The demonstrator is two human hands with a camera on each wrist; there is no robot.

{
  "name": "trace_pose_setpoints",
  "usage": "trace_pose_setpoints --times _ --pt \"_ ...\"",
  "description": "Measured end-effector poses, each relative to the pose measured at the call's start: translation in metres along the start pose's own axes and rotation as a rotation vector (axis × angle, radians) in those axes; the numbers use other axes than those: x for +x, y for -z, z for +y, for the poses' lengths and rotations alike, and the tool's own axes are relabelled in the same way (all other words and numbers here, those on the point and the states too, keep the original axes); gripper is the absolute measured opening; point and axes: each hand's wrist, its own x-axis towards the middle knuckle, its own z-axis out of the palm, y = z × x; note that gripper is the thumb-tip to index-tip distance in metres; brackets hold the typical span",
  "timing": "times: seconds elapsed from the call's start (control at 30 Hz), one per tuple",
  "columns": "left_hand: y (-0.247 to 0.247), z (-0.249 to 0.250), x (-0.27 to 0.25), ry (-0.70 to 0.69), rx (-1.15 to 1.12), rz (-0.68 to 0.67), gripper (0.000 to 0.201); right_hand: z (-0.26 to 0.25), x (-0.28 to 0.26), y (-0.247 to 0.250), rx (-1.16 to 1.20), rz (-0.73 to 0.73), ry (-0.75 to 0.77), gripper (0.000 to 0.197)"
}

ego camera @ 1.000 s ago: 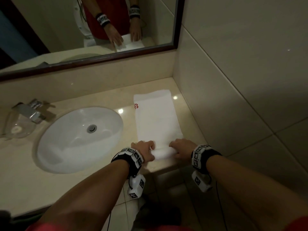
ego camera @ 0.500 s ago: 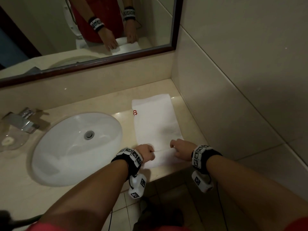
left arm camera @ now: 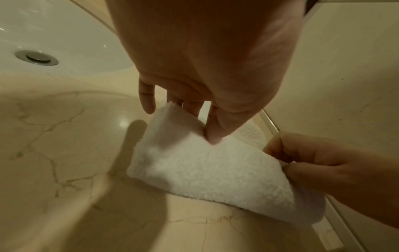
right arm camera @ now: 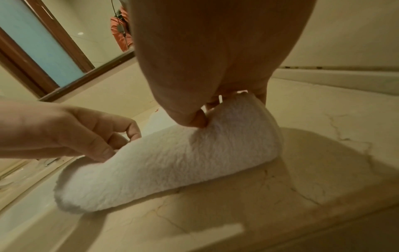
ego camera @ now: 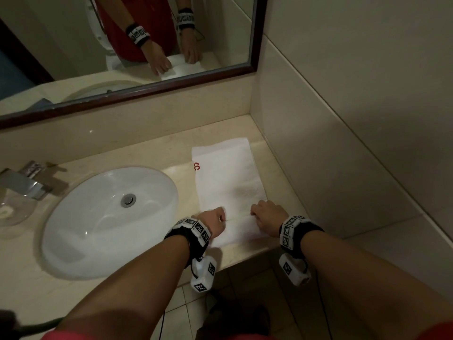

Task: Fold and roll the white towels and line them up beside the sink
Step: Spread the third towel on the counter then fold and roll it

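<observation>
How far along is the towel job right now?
Done: the white towel lies folded into a long strip on the counter right of the sink. In hand: the left hand and right hand pinch its near end, where the first turn of the roll has formed. Left: rolling the rest of the strip. No finished rolls or other towels show.

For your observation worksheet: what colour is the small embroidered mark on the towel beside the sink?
Red, on the folded white terry towel, at its left edge; clearest in the head view.
</observation>
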Motion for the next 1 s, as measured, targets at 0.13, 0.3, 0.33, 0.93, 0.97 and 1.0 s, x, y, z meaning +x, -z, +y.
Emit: trace_pose_setpoints --times 0.13,0.3,0.33,0.93,0.97,1.0 --pt "-0.011 -0.004 0.001 0.013 0.021 0.117 0.023 0.001 -0.002 -0.001 -0.035 0.052 0.004 0.03" --pt "-0.021 -0.006 -0.006 -0.016 0.102 0.337 0.02 0.0 -0.011 -0.002 -0.116 0.23 0.036 0.023" --pt "-0.022 -0.005 -0.008 -0.029 0.114 0.372 0.019 -0.002 -0.015 -0.002 -0.14 0.265 0.041 0.02" --pt "-0.079 0.014 -0.036 0.016 0.356 0.545 0.058 0.002 -0.054 -0.036 -0.147 0.303 0.149 0.057" --pt "-0.08 0.015 -0.034 0.023 0.356 0.554 0.058 0.002 -0.055 -0.039 -0.134 0.311 0.155 0.059" --pt "-0.079 0.016 -0.033 0.026 0.356 0.562 0.056 0.003 -0.055 -0.041 -0.125 0.316 0.166 0.062"
